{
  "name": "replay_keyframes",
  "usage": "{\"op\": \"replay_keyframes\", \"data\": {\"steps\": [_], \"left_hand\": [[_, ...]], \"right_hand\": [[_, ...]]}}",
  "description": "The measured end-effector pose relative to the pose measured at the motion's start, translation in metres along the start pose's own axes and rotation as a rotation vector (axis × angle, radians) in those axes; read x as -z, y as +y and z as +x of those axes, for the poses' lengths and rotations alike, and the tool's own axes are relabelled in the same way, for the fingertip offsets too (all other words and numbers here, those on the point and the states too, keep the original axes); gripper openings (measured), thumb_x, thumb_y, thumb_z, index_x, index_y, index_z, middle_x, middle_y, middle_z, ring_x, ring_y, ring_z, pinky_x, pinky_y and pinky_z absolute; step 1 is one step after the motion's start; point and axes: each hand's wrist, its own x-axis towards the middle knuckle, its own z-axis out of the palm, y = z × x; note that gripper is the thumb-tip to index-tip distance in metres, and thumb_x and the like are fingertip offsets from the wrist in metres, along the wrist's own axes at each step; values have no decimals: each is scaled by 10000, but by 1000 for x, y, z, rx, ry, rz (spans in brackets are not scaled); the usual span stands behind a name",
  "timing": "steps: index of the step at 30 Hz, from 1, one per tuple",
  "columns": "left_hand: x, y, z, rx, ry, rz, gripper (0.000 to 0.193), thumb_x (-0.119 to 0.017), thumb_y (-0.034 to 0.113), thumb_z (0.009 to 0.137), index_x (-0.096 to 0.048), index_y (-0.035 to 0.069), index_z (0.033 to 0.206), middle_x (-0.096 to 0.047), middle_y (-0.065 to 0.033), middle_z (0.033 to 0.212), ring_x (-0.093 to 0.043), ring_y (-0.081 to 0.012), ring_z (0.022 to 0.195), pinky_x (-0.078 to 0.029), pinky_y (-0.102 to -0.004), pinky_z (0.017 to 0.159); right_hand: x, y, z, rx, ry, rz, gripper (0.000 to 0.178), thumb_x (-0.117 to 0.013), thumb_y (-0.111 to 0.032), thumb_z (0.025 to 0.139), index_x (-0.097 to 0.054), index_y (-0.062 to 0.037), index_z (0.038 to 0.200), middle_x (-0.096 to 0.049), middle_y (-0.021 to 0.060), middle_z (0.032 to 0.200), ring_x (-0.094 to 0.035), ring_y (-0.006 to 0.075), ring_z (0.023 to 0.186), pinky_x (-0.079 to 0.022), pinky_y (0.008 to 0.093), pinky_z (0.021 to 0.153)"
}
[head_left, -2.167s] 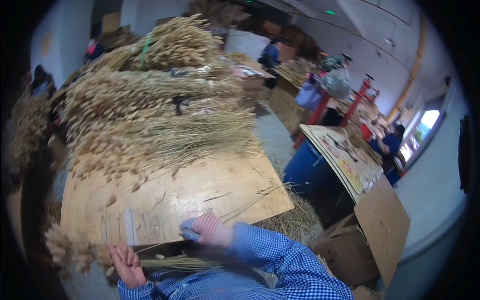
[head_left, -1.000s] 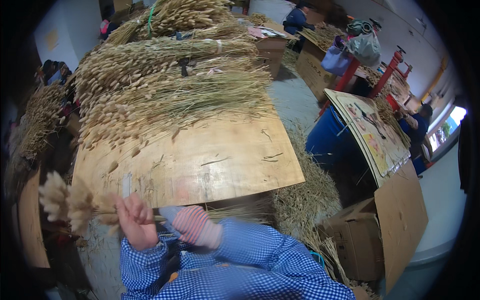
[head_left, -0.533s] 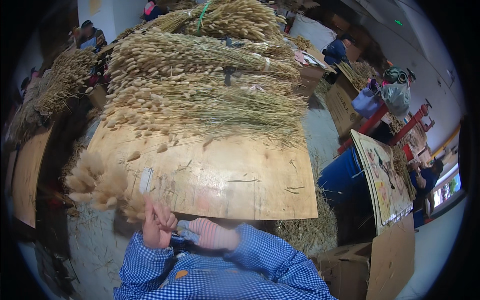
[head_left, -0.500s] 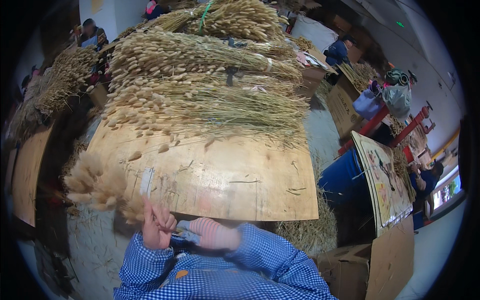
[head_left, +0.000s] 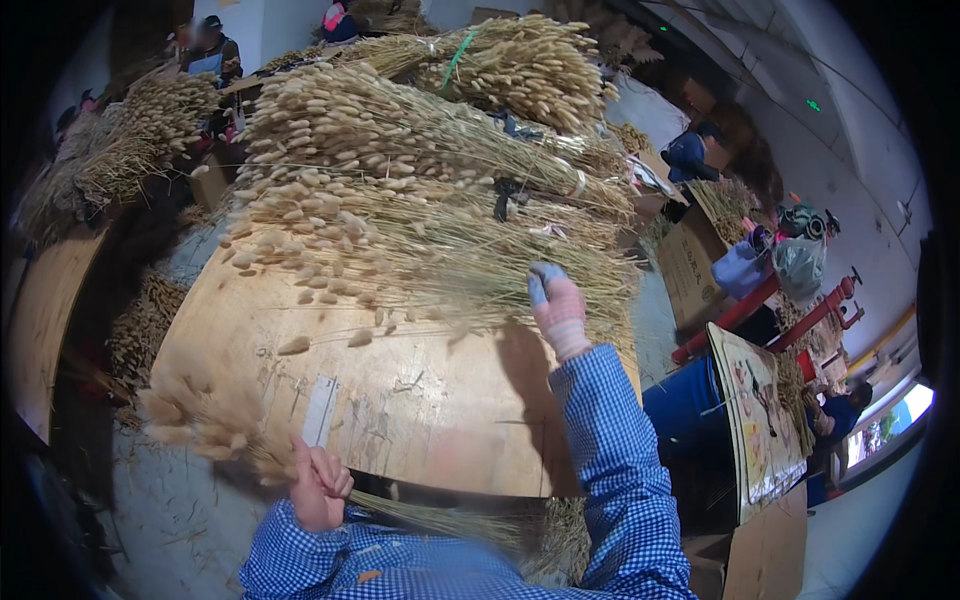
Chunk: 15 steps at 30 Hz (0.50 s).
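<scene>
My left hand is closed round a bunch of dried bunny-tail grass, its fluffy heads fanning out to the left past the table edge. The bunch's stems run right, in front of my body. My right hand, in a pink-and-white striped glove with grey-blue fingertips, is stretched out over the stem ends of loose bunny-tail grass on the table. Its fingers are bent onto those stems, and the stems beside them are blurred by motion. A white ruler-like strip lies near my left hand.
Large tied bundles are heaped at the far side of the wooden table. To the right stand a blue barrel, a leaning board and red pipes. More grass lies on a table at left; several people work farther back.
My right hand has moved from beside my left hand up and right to the grass pile. My left hand still holds its bunch. The view has shifted slightly.
</scene>
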Motion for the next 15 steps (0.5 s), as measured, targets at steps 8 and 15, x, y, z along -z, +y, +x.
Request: {"op": "replay_keyframes", "data": {"steps": [8, 15], "left_hand": [[6, 4, 10, 63, -74, 14, 622, -262, 518, 1014, -368, 104, 561, -250, 10, 465, -188, -93, 380, -155, -249, 375], [3, 7, 14, 83, -78, -14, 601, -262, 502, 1021, -385, 96, 595, -248, 19, 498, -197, -83, 401, -168, -235, 388]], "right_hand": [[-64, -33, 84, -108, -324, -343, 256, -648, -283, 843, -663, -120, 1040, -675, 141, 990, -636, 332, 912, -508, 405, 811], [-48, -50, 21, 42, -65, 484, 130, -662, -65, 865, -696, -85, 989, -714, 87, 907, -655, 144, 796, -524, 275, 726]]}}
